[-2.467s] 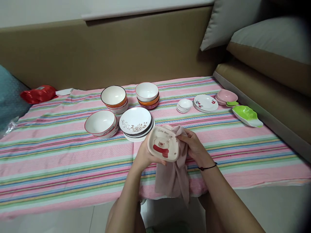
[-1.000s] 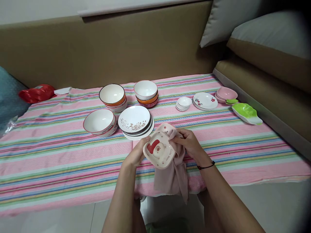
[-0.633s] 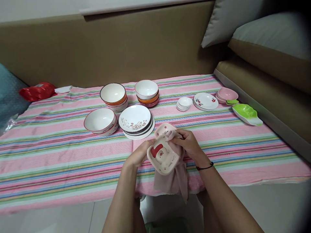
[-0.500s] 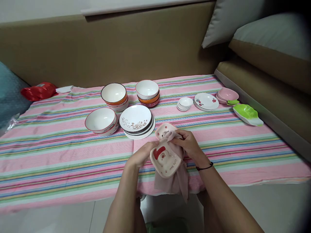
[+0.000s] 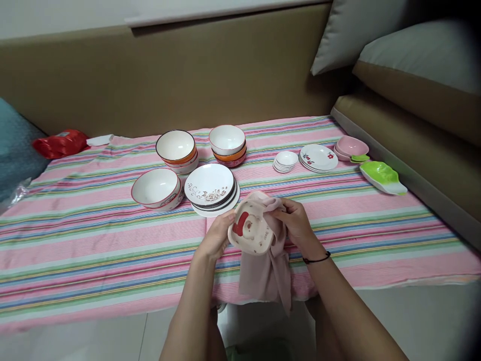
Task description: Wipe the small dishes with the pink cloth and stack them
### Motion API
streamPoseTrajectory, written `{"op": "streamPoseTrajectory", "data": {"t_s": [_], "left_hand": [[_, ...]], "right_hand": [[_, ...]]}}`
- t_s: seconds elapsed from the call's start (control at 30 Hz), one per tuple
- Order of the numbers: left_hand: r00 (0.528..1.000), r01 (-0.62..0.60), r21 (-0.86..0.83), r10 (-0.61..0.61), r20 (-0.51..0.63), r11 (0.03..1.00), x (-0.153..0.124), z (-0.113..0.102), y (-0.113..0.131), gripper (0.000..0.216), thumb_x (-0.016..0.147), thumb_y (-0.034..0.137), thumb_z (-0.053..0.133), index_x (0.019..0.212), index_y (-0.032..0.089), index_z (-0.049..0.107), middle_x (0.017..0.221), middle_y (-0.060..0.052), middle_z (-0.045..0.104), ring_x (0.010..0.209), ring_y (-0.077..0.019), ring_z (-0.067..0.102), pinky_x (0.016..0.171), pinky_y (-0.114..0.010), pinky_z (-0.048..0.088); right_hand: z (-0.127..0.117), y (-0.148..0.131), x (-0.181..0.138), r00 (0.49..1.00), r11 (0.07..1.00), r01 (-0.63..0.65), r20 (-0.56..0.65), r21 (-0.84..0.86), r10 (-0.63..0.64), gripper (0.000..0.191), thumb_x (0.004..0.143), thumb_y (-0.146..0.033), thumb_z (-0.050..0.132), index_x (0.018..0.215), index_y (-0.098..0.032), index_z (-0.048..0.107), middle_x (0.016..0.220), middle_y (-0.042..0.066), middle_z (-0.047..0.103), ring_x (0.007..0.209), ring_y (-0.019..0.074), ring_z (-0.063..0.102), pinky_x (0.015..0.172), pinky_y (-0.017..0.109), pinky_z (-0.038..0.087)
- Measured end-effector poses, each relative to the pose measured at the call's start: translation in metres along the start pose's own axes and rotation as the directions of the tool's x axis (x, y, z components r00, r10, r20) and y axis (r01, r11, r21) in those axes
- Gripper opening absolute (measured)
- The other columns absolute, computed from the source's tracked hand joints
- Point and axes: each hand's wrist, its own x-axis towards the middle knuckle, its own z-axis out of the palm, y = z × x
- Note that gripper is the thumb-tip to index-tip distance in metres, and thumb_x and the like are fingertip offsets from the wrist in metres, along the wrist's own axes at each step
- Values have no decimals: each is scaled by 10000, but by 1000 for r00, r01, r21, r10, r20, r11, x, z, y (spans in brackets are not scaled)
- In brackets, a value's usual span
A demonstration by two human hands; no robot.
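Note:
My left hand (image 5: 215,237) grips the left edge of a small cream bear dish (image 5: 250,231) with a red-scarfed bear printed inside. It is held tilted above the near edge of the striped cloth (image 5: 93,240). My right hand (image 5: 296,225) is closed on a pale pink rag (image 5: 266,273), pressing it against the dish's right rim. The rag wraps over the far rim and hangs down below the dish.
Behind the dish sit a stack of flowered plates (image 5: 210,188), a red-rimmed bowl (image 5: 155,188) and two bowl stacks (image 5: 176,148) (image 5: 227,143). To the right are small saucers (image 5: 285,161), floral plates (image 5: 318,158), pink dishes (image 5: 351,148) and a green dish (image 5: 381,176). A red bag (image 5: 60,143) lies far left.
The bear dish has been turned round in my hands, the bear going from upright to sideways. The rag has moved over the far rim. The dishes on the cloth have not moved.

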Motion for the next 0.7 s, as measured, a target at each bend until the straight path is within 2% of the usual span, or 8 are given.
{"op": "streamPoseTrajectory", "data": {"t_s": [0.1,0.2,0.27,0.37,0.53,0.6,0.7], "left_hand": [[995,-62,-9,62,84,998,0,5,1,680,648,513,757,1219,184,590,1039,-82,666,803,-179,615,599,-210,463],[985,-150,-67,155,78,986,1,9,0,671,601,454,811,1195,229,595,1125,-70,629,867,-178,614,662,-218,491],[975,-206,-103,213,64,973,2,11,-1,652,588,394,834,1176,269,581,1139,-46,615,881,-164,610,707,-228,502],[962,-255,-112,263,67,960,4,14,-3,706,532,326,870,1153,296,537,1137,-30,607,901,-165,608,698,-224,506],[934,-346,-143,355,42,927,6,20,-7,715,468,281,898,1068,278,509,1280,-51,536,1116,-209,551,796,-239,499],[925,-370,-154,379,33,916,6,22,-8,747,474,276,895,1105,286,495,1310,-55,514,1134,-202,541,828,-240,491],[934,-354,-157,358,2,922,7,23,-10,806,510,300,877,1200,304,460,1296,-65,516,1089,-200,567,794,-243,506]], "right_hand": [[2,0,0,994,996,-30,-102,84,38,132,531,-231,789,612,-205,688,603,-35,594,595,112,503,572,234,416],[2,2,1,984,984,-64,-153,165,90,180,510,-249,812,623,-205,680,631,-34,620,608,116,523,587,240,433],[2,4,1,981,980,-82,-161,182,112,205,501,-258,823,643,-205,685,649,-34,639,616,118,538,604,247,445],[4,6,1,979,977,-90,-163,193,122,226,506,-262,828,682,-205,698,679,-32,664,628,123,557,622,258,460],[5,6,1,978,955,-109,-144,275,153,236,506,-246,838,696,-205,705,689,-35,679,640,115,575,616,239,463],[4,5,1,977,948,-122,-134,293,167,247,500,-241,843,706,-208,709,712,-35,690,649,115,583,629,239,470],[4,4,1,976,945,-131,-127,298,176,242,501,-245,846,698,-211,711,703,-40,688,640,109,583,626,234,471]]}}
